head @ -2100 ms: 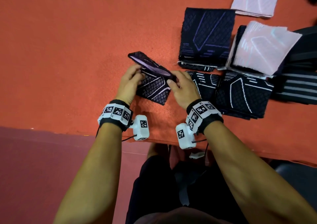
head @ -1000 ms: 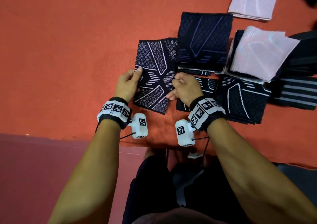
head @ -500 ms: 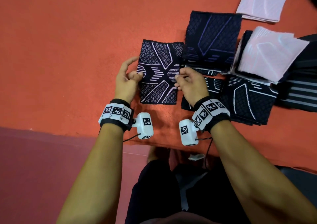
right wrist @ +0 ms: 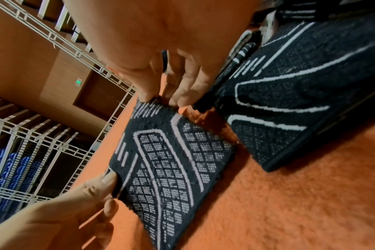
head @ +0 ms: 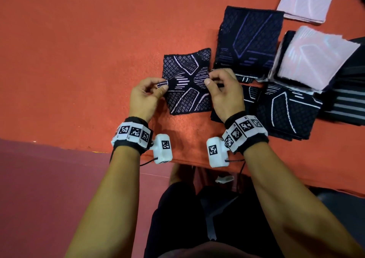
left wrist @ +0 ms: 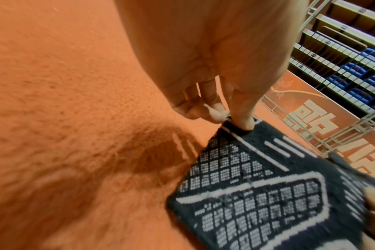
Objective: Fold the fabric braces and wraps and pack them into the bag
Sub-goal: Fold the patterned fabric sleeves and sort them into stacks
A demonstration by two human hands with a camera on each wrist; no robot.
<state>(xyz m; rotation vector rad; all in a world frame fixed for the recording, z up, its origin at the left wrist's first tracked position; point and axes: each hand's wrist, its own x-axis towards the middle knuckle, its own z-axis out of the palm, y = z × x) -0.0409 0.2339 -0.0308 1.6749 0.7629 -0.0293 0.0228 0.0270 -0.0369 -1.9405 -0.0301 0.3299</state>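
Note:
A dark knit brace (head: 186,82) with pale line and grid patterns lies spread on the orange table (head: 69,50). My left hand (head: 146,95) pinches its left edge at mid-height; thumb and fingertips close on the cloth in the left wrist view, where the brace (left wrist: 268,194) lifts slightly. My right hand (head: 223,92) pinches the right edge at mid-height, and the right wrist view shows its fingers (right wrist: 182,94) gripping the brace (right wrist: 171,165). No bag is in view.
Folded braces lie right of the hands: a dark one with purple lines (head: 250,40), a dark one with white lines (head: 284,109), two pale pink ones (head: 314,58) (head: 308,1), and striped dark pieces (head: 347,103). Wire racks (right wrist: 32,135) stand beyond the table. The table edge (head: 177,159) runs near my wrists.
The brace was unfolded from a folded bundle, laid flat and turned more square on the table. Both hands shifted from its lower part to pinching its side edges at mid-height.

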